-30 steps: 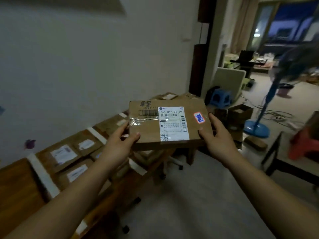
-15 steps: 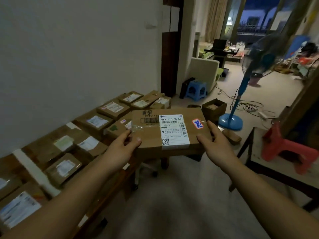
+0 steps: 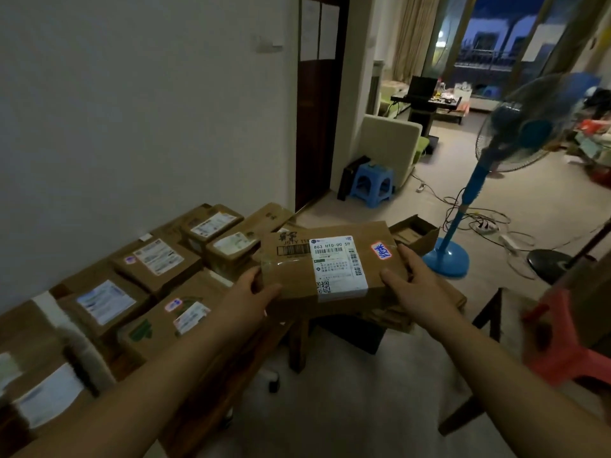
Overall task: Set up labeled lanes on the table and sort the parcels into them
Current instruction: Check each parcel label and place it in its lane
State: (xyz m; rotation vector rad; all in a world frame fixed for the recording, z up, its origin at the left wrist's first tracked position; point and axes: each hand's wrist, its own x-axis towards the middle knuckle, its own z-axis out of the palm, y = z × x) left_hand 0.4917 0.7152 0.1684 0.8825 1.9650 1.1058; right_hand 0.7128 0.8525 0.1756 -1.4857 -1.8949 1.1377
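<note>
White tape strip (image 3: 49, 309): runs across the brown wooden table (image 3: 205, 401) at the near left, blurred, with brown cardboard parcels on both sides of it.
Red plastic stool (image 3: 562, 352): near right, blurred, well apart from the table.
Left hand (image 3: 251, 294): grips the left edge of the held box, thumb curled over the top; the fingers go underneath, out of sight.
Right hand (image 3: 413, 285): grips the right edge, thumb lying on top, the fingers wrapped down the side.
Flat brown cardboard parcel (image 3: 287, 276): held about level between both hands, at the table's right edge and just beside the boxes lying there; whether it touches anything beneath cannot be told.
White shipping label (image 3: 337, 266): across the middle of the held parcel's top, barcode and small print facing up.
Orange-edged sticker (image 3: 381, 250): on the top near the right thumb, blue handwriting on it, not legible.
Sorted parcels (image 3: 158, 262): rows along the white wall, labels up; one nearer box bears a green mark (image 3: 140, 330).
Open brown carton (image 3: 416, 231): on the floor past the held parcel.
Blue pedestal fan (image 3: 446, 257): standing on the floor at the right, cables near its base.
Small blue plastic stool (image 3: 372, 183): farther back, beside the dark doorway.
</note>
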